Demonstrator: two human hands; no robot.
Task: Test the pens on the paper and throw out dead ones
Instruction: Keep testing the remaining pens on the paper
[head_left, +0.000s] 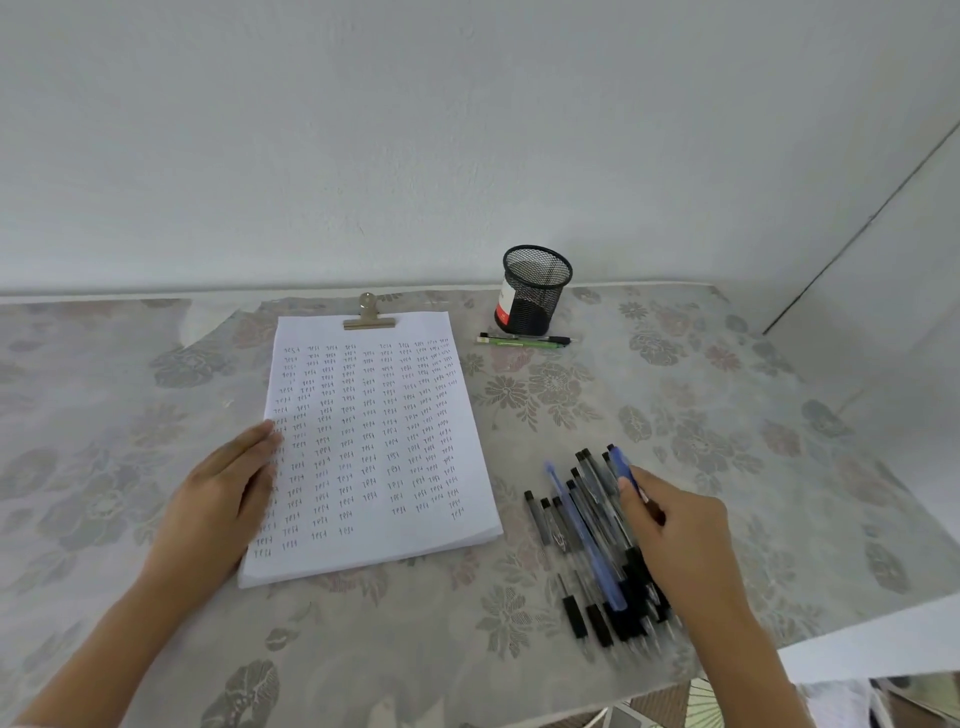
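Nearest, close to the table's front edge: loose heap of black and clear plastic ballpoint pens (597, 551) on a floral grey tablecloth (571, 395). Easily scattered by a careless pull. Likely then to roll off that near edge, or to mix tested with untested.

Over the heap: right hand (680, 535), fingers curled down and seemingly pinched on a blue-barrelled pen (621, 465) raised above the rest. Blurred, so grip not fully certain. Could drag neighbours along, or slip out on the way to the page.

Level with it, to the left: left hand (218, 488), fingers straight and together, pressed flat on the left edge of a thick stack of white paper sheets (374, 441). Good for steadying. If lifted early, top sheet free to skid under the nib and give a false "dead" verdict.

Page crowded with rows of small test marks, bare space only near the bottom centre. Fresh stroke hard to tell from old ones if laid among them.

Farther back: brass-coloured bulldog clip (368, 314) holding the top of the stack. Beyond, to the right: two pens, one green and one black (522, 340), lying just in front of a black wire-mesh pen cup (535, 291) near the pale wall. No bin in view, so dead pens at risk of landing back among live ones.
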